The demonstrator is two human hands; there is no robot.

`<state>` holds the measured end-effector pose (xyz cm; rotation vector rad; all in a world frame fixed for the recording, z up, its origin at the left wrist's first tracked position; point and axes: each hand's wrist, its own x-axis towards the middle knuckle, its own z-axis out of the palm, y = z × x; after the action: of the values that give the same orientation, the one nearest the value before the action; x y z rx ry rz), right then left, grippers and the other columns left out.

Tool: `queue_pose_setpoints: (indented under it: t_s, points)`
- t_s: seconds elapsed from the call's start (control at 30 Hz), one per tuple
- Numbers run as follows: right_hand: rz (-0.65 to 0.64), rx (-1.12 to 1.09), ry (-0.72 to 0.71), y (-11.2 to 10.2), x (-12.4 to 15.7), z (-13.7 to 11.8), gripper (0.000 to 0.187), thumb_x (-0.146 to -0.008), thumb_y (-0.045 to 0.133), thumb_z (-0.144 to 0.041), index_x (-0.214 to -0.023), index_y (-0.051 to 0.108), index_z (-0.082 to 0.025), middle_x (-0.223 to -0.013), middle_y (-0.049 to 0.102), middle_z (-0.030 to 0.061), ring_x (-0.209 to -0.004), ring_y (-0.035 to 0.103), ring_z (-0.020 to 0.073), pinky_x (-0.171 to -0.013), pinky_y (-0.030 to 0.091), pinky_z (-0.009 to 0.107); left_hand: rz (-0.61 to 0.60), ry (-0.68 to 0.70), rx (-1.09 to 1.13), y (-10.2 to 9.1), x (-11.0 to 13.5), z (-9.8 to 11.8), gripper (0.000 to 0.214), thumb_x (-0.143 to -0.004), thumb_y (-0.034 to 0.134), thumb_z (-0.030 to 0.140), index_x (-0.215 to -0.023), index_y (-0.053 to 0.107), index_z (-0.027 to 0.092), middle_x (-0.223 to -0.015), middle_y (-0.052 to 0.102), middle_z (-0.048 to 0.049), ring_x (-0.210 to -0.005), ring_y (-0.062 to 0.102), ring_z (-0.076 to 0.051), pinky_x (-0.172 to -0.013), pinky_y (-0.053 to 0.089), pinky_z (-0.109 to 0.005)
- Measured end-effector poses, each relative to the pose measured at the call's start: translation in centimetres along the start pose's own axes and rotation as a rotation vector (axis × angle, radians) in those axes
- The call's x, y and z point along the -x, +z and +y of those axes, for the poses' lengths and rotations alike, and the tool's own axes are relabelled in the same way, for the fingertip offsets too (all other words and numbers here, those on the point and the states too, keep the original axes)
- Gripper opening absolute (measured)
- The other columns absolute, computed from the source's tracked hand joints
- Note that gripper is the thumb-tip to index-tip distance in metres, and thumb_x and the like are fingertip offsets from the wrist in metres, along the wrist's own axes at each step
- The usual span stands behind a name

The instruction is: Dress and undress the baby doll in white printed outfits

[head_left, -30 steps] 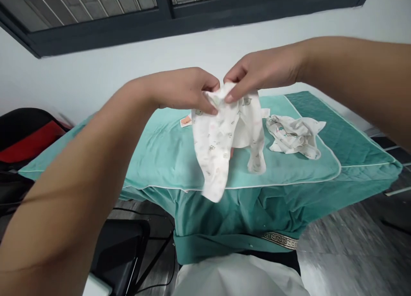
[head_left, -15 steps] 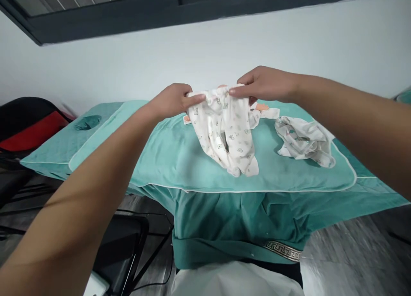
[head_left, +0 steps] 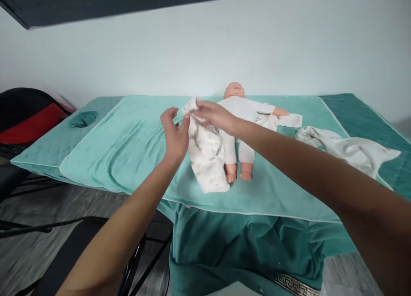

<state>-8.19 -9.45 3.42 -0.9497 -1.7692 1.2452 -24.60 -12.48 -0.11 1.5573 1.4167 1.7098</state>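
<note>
White printed baby pants hang from my right hand, whose fingers close on the bunched waistband. My left hand is just left of the waistband, thumb and fingers apart, holding nothing. The legs of the pants hang down to the green mat. Right beside them a baby doll lies on its back, head toward the wall, with white cloth on its body and legs and its feet bare. My right forearm crosses in front of the doll and hides part of it.
A crumpled white printed cloth lies on the right of the mat. The green-covered massage bed has a face hole at its left end. Black-and-red chair stands at far left; a black folding chair is below.
The pants moved left and turned narrow, from being stretched between both hands. My left hand let go of the waistband. The doll behind has come into view.
</note>
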Motion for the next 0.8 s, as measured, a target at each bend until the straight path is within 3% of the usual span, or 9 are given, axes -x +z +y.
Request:
queue_pose_setpoints:
  t_s: [0.07,0.13,0.23,0.3,0.37,0.5,0.67,0.8]
  points:
    - [-0.035,0.249,0.049,-1.0,0.2,2.4,0.044,-0.094,0.059,-0.036,-0.134,0.054,-0.017,-0.142,0.060,0.0107,-0.130,0.057,0.0261,-0.111,0.047,0.043,-0.073,-0.113,0.068,0.6,1.1,-1.2,0.034,-0.090,0.063,0.050,-0.110,0.055,0.024,-0.127,0.060,-0.0074,-0.117,0.060,-0.019,-0.097,0.052,-0.032]
    - [0.000,0.375,0.064,-2.9,0.5,4.4,0.059,-0.092,0.063,-0.034,-0.144,0.047,-0.012,-0.156,0.047,0.0168,-0.142,0.046,0.0321,-0.121,0.034,0.048,-0.231,-0.261,0.197,1.9,2.2,-1.8,0.029,-0.092,0.059,0.048,-0.105,0.058,0.022,-0.120,0.064,-0.0067,-0.108,0.064,-0.018,-0.093,0.055,-0.033]
    - [0.202,0.626,0.047,-7.1,0.0,6.6,0.064,-0.091,0.059,-0.028,-0.149,0.043,-0.010,-0.161,0.039,0.0174,-0.151,0.034,0.0326,-0.128,0.020,0.048,-0.395,-0.461,0.282,5.1,3.3,-2.0,0.030,-0.089,0.064,0.043,-0.110,0.063,0.021,-0.121,0.068,-0.0071,-0.112,0.065,-0.020,-0.099,0.054,-0.036]
    - [0.357,0.770,0.074,-10.3,-1.0,7.8,0.065,-0.091,0.059,-0.033,-0.150,0.042,-0.011,-0.161,0.039,0.0171,-0.152,0.031,0.0335,-0.127,0.022,0.050,-0.445,-0.611,0.329,7.3,3.5,-2.0,0.035,-0.088,0.066,0.044,-0.115,0.064,0.021,-0.122,0.070,-0.0086,-0.115,0.066,-0.023,-0.105,0.053,-0.039]
    - [0.429,0.801,0.211,-13.1,-2.3,9.1,0.075,-0.091,0.058,-0.046,-0.152,0.036,-0.010,-0.159,0.040,0.0217,-0.149,0.036,0.0385,-0.123,0.028,0.056,-0.516,-0.758,0.433,9.2,3.2,-2.3,0.042,-0.087,0.068,0.048,-0.119,0.064,0.020,-0.125,0.071,-0.0107,-0.116,0.067,-0.026,-0.107,0.053,-0.041]
    - [0.352,0.741,0.474,-17.1,-4.7,11.0,0.095,-0.091,0.050,-0.067,-0.158,0.019,-0.007,-0.146,0.053,0.0274,-0.133,0.054,0.0439,-0.111,0.041,0.062,-0.630,-0.934,0.612,11.6,1.4,-2.9,0.061,-0.081,0.072,0.059,-0.128,0.065,0.019,-0.127,0.072,-0.0162,-0.114,0.070,-0.033,-0.100,0.059,-0.044]
    - [0.248,0.609,0.497,-18.5,-7.3,9.5,0.073,-0.089,0.052,-0.071,-0.141,0.051,-0.020,-0.139,0.062,0.0200,-0.122,0.062,0.0409,-0.102,0.052,0.055,-0.673,-0.968,0.636,12.4,-2.2,-2.5,0.065,-0.077,0.073,0.062,-0.128,0.067,0.023,-0.123,0.074,-0.0137,-0.113,0.071,-0.034,-0.101,0.060,-0.046]
    - [0.137,0.509,0.444,-17.3,-10.4,6.3,0.053,-0.089,0.054,-0.066,-0.122,0.067,-0.027,-0.126,0.072,0.0127,-0.114,0.067,0.0373,-0.096,0.058,0.051,-0.707,-0.935,0.643,9.8,-6.3,-1.8,0.063,-0.078,0.072,0.063,-0.127,0.067,0.024,-0.122,0.075,-0.0114,-0.110,0.073,-0.032,-0.100,0.061,-0.045]
